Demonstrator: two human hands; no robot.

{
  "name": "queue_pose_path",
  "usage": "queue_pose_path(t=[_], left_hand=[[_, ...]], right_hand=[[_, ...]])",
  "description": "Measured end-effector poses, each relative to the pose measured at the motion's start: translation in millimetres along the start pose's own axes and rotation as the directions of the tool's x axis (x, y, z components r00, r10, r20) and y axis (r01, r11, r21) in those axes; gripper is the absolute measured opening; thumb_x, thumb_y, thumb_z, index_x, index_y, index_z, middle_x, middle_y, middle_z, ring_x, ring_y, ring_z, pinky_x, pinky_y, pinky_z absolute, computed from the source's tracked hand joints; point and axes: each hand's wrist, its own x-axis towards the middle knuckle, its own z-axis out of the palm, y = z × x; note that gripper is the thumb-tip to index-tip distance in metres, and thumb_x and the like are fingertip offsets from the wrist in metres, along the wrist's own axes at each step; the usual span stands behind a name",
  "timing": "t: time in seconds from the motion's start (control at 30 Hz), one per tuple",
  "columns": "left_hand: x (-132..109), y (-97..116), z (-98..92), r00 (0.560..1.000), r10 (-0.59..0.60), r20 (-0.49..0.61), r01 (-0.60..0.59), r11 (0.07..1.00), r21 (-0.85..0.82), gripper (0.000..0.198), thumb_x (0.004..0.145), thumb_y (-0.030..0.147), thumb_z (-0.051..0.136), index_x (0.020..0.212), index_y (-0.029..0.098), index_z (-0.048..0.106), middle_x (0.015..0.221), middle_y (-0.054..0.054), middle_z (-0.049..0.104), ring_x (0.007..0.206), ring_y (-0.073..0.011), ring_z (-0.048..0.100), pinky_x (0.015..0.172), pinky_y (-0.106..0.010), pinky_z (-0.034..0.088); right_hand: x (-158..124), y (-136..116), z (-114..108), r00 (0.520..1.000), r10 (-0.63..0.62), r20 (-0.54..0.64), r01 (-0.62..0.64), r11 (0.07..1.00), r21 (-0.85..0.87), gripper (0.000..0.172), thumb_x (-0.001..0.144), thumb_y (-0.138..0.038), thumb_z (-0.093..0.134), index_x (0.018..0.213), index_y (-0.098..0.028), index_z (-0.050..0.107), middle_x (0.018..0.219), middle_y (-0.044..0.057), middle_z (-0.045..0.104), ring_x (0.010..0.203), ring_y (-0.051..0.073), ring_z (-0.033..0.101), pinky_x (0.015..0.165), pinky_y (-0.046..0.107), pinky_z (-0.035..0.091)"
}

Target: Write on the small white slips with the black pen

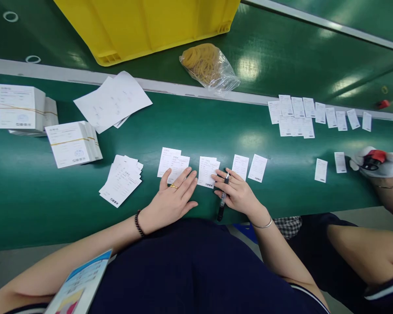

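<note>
On the green belt, the left hand (172, 198) lies flat with its fingers spread on a stack of cards (173, 165) just left of the pen (223, 197). The right hand (239, 194) is curled round that pen, covering its middle, with the fingertips touching a second card stack (208, 171). Two single cards (249, 167) lie to the right of the pen. Two banded bundles (74, 144) sit far to its left, one bag of rubber bands (209, 65) lies beyond it, and a co-worker's gloved hand (375, 162) is far to the right.

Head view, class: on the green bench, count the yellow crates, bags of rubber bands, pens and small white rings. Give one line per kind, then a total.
yellow crate: 1
bag of rubber bands: 1
pen: 1
white rings: 2
Total: 5
</note>
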Motion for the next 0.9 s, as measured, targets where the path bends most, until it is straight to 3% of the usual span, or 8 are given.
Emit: queue_pose_path(t=[0.2, 0.4, 0.53, 0.7, 0.9], left_hand=[[26.3, -8.5, 6.6, 0.999, 0.025, 0.043, -0.025, 1.000, -0.001, 0.047, 0.099, 0.042, 0.048, 0.134, 0.011, 0.054, 0.145, -0.015, 0.050, 0.139, -0.0318, 0.040, 0.118, -0.063, 0.015], [28.7, -12.6, 7.6, 0.997, 0.030, 0.071, -0.028, 0.999, -0.032, 0.047, 0.099, 0.040, 0.049, 0.135, 0.012, 0.053, 0.144, -0.015, 0.051, 0.138, -0.0323, 0.042, 0.116, -0.064, 0.019], [28.4, -10.7, 7.1, 0.997, 0.029, 0.066, -0.029, 1.000, -0.012, 0.049, 0.099, 0.040, 0.047, 0.136, 0.008, 0.051, 0.144, -0.018, 0.049, 0.137, -0.0323, 0.043, 0.116, -0.063, 0.020], [28.6, -11.8, 7.4, 0.997, 0.046, 0.057, -0.046, 0.999, -0.001, 0.047, 0.101, 0.039, 0.044, 0.135, 0.008, 0.052, 0.144, -0.017, 0.050, 0.137, -0.0307, 0.043, 0.117, -0.061, 0.019], [28.6, -12.9, 8.8, 0.998, 0.054, 0.016, -0.054, 0.998, -0.025, 0.044, 0.098, 0.037, 0.052, 0.134, 0.011, 0.055, 0.141, -0.017, 0.054, 0.135, -0.0323, 0.046, 0.118, -0.061, 0.018]], right_hand=[[-2.8, 1.5, 0.1, 1.000, -0.006, -0.017, 0.006, 1.000, -0.005, 0.024, 0.092, -0.019, 0.059, 0.115, -0.022, 0.063, 0.122, 0.008, 0.071, 0.126, 0.026, 0.058, 0.110, 0.052, 0.047], [0.4, -1.6, -1.7, 0.993, -0.083, -0.081, 0.076, 0.993, -0.087, 0.021, 0.091, -0.023, 0.062, 0.111, -0.021, 0.059, 0.121, 0.011, 0.071, 0.124, 0.026, 0.060, 0.106, 0.050, 0.052], [16.1, -7.3, 10.8, 0.990, -0.013, -0.143, -0.008, 0.990, -0.139, 0.037, 0.088, -0.041, 0.066, 0.115, -0.018, 0.057, 0.134, 0.019, 0.061, 0.135, 0.032, 0.049, 0.109, 0.057, 0.045], [24.1, -2.2, 15.5, 0.994, 0.106, -0.038, -0.110, 0.988, -0.112, 0.031, 0.091, -0.047, 0.059, 0.108, -0.020, 0.059, 0.141, 0.017, 0.056, 0.136, 0.031, 0.048, 0.116, 0.060, 0.034], [21.6, 6.7, -0.4, 0.995, 0.063, 0.081, -0.054, 0.992, -0.111, 0.030, 0.094, -0.047, 0.054, 0.106, -0.019, 0.060, 0.142, 0.015, 0.055, 0.137, 0.028, 0.047, 0.119, 0.056, 0.031]])
